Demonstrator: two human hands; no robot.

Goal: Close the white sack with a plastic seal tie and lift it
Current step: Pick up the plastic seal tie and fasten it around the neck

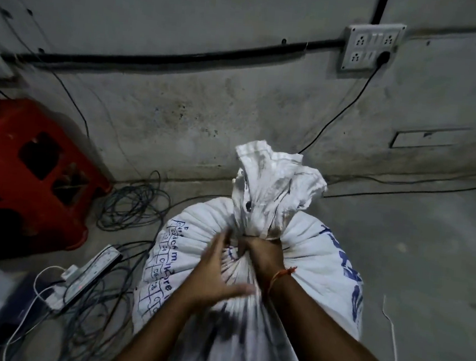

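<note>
The white sack (319,262) with blue print stands on the concrete floor, full, its mouth gathered into a bunched neck (273,195) that sticks up. My right hand (262,254) is clenched around the base of that neck, fist tight. My left hand (217,276) rests just left of it against the sack's shoulder, fingers spread and blurred, holding nothing. I cannot make out a seal tie at the neck; the fist hides that spot. A thin white strip (390,334) lies on the floor right of the sack.
A red plastic stool (30,173) stands at the left by the wall. Tangled cables (134,205) and a power strip (90,271) cover the floor left of the sack. A wall socket board (369,48) with a plugged cable sits upper right.
</note>
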